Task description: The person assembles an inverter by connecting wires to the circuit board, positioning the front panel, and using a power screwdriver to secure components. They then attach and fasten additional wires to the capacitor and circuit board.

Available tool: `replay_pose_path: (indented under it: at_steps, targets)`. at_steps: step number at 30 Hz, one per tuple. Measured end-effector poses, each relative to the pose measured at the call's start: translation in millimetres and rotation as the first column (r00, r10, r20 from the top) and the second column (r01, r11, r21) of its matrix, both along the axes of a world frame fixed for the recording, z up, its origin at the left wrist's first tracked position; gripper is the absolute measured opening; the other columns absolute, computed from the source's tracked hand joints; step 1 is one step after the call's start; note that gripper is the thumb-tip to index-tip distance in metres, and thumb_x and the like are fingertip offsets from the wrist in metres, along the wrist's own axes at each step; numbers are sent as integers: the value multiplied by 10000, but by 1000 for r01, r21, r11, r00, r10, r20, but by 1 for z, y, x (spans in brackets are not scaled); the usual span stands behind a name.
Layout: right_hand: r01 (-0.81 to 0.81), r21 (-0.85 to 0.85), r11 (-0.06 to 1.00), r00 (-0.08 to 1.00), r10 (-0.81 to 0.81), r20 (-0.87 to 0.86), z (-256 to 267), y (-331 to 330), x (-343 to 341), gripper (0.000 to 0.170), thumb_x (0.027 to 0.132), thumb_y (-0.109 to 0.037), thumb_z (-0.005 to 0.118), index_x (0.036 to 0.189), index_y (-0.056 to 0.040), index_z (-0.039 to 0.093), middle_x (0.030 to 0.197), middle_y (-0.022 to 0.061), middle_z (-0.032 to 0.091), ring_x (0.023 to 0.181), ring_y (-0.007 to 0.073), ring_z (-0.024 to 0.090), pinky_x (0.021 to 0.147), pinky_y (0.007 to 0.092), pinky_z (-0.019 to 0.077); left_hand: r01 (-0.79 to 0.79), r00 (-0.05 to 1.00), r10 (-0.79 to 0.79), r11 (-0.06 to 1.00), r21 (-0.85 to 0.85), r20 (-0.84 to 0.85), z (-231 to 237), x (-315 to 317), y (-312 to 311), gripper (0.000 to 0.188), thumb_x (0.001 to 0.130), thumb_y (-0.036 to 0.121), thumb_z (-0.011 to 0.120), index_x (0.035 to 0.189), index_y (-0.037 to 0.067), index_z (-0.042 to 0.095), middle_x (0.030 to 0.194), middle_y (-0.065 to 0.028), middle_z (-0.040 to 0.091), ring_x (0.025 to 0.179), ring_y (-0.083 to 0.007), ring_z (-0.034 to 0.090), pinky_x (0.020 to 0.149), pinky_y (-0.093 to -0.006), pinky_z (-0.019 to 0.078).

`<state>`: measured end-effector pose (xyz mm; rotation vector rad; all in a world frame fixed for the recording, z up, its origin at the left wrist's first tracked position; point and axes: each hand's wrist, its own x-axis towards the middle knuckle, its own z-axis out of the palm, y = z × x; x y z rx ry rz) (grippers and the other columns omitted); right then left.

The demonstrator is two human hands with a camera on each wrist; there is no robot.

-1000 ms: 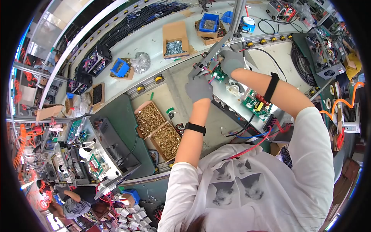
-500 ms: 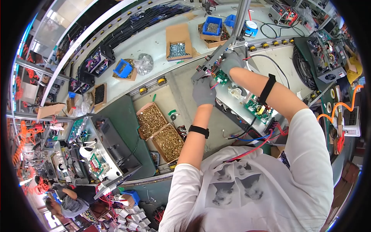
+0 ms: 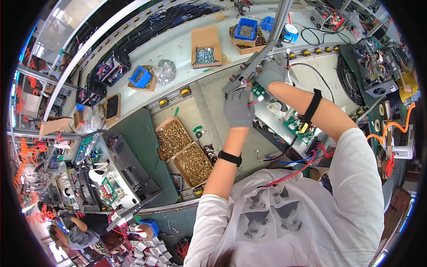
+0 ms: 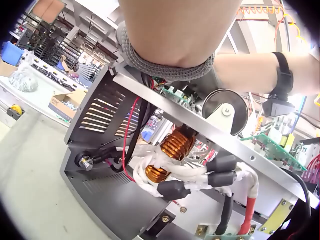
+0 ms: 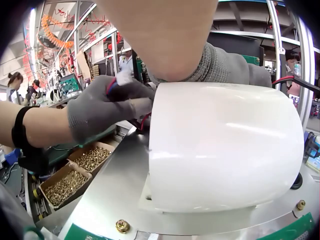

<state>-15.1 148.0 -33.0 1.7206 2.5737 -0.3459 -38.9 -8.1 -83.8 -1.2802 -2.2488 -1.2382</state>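
Observation:
The gloved left hand [image 3: 239,109] is at the near side of the chassis front panel [image 3: 240,80]. In the right wrist view its curled fingers pinch thin red and blue wires beside a white connector [image 5: 124,78]. The gloved right hand [image 3: 270,73] reaches behind the panel, next to a small green board [image 3: 258,91]; its fingertips are hidden. A white cylinder [image 5: 225,145] blocks much of the right wrist view. Inside the chassis, the left wrist view shows copper coils [image 4: 177,145], black-sleeved leads and a loose red wire [image 4: 128,125].
Two boxes of brass parts [image 3: 193,164] stand left of the chassis, near an open unit [image 3: 111,182] on a green mat [image 3: 133,129]. Farther back are a carton of screws [image 3: 205,55] and blue bins [image 3: 245,29]. A metal post [image 3: 280,20] rises behind the hands.
The left hand has shifted slightly right and nearer the body along the panel. The right hand remains behind the panel. The head view has shifted a little.

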Motion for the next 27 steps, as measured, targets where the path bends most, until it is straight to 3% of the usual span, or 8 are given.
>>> replay_pose_path:
  at_steps: [3, 7, 10, 13, 15, 19, 21, 27]
  targets:
    - [5, 62, 998, 1000, -3, -22, 20, 7, 15, 363, 779, -297, 623, 1126, -190, 618, 1064, 73, 653, 1089, 277, 551, 932, 369, 396, 181, 975, -182, 983, -18, -125, 23, 4, -4, 209, 759, 173, 603, 961, 127, 629, 851, -78, 594, 770, -266, 569, 651, -394, 453]
    - [1, -145, 989, 969, -37, -246, 22, 15, 30, 353, 780, -341, 617, 1110, -219, 641, 1104, 81, 629, 1041, 290, 571, 907, 391, 411, 123, 992, -123, 992, 7, -24, 31, 19, 23, 207, 797, 169, 588, 990, 102, 619, 848, -98, 612, 723, -288, 598, 621, -401, 480]
    - [-95, -60, 994, 944, 71, -322, 11, 19, 31, 283, 775, -293, 635, 1053, -248, 669, 988, 31, 673, 926, 219, 624, 842, 341, 467, 40, 976, 76, 857, -514, 203, 41, 23, 53, 321, 843, 215, 520, 1123, 57, 509, 996, -152, 602, 744, -314, 640, 613, -410, 513]
    - [-189, -211, 959, 888, 76, -453, 2, 27, 37, 291, 761, -273, 651, 1044, -205, 657, 954, 42, 672, 899, 212, 627, 816, 330, 469, 52, 972, 103, 783, -619, 211, 33, 20, 70, 300, 848, 216, 519, 1086, 35, 506, 1038, -137, 602, 738, -313, 648, 620, -409, 516]
    - [-195, -104, 975, 885, 129, -447, -8, 31, 40, 318, 746, -262, 668, 1047, -166, 634, 927, 42, 668, 877, 201, 628, 792, 314, 469, 14, 970, 125, 829, -560, 210, 24, 19, 76, 242, 844, 219, 527, 1024, 58, 540, 972, -136, 631, 747, -320, 642, 631, -421, 506]
    - [-259, -260, 930, 816, 68, -573, 2, 26, 45, 343, 737, -309, 676, 1043, -159, 640, 962, 71, 665, 922, 238, 611, 815, 339, 464, -105, 940, 200, 941, -320, 278, 12, 20, 81, 176, 835, 240, 531, 931, 122, 619, 837, -140, 648, 767, -331, 628, 652, -427, 487]
    - [-165, -133, 977, 937, 114, -329, 7, 22, 44, 340, 750, -368, 658, 1024, -169, 677, 989, 83, 662, 970, 256, 589, 834, 360, 458, -115, 923, 213, 947, -299, 320, 12, 20, 81, 219, 818, 249, 543, 971, 118, 630, 859, -140, 650, 768, -332, 627, 652, -426, 487]
    - [-200, -163, 966, 938, 141, -317, 16, 19, 46, 364, 762, -422, 645, 1058, -214, 685, 1023, 94, 658, 996, 276, 584, 849, 372, 448, -168, 949, 207, 970, -176, 238, -4, 19, 82, 260, 802, 247, 548, 1002, 105, 636, 861, -144, 649, 761, -331, 626, 654, -422, 486]
